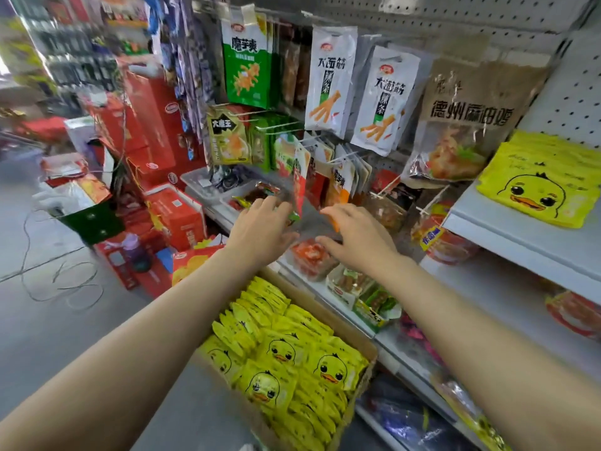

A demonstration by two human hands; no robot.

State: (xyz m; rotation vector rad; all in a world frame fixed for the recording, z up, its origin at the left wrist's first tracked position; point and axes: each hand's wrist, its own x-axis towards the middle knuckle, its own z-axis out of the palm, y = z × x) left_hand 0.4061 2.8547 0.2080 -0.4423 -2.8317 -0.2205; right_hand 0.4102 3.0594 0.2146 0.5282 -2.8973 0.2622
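Observation:
My left hand (260, 229) and my right hand (356, 237) reach side by side to the hanging snack pegs. Between them is a blurred snack packet (300, 177), red and white at the top and clear lower down. Fingers and thumb of each hand curl round one side of the packet's lower part. Below my arms an open cardboard box (370, 348) holds several yellow duck packets (292, 362). More yellow duck packets (536, 190) lie stacked on the white shelf (520, 236) at the right.
White and green snack bags (330, 79) hang from pegboard hooks above. Trays of packaged snacks (312, 257) sit on the lower shelf under my hands. Red gift boxes (156, 131) are piled at the left. Cables (65, 281) lie on the grey floor.

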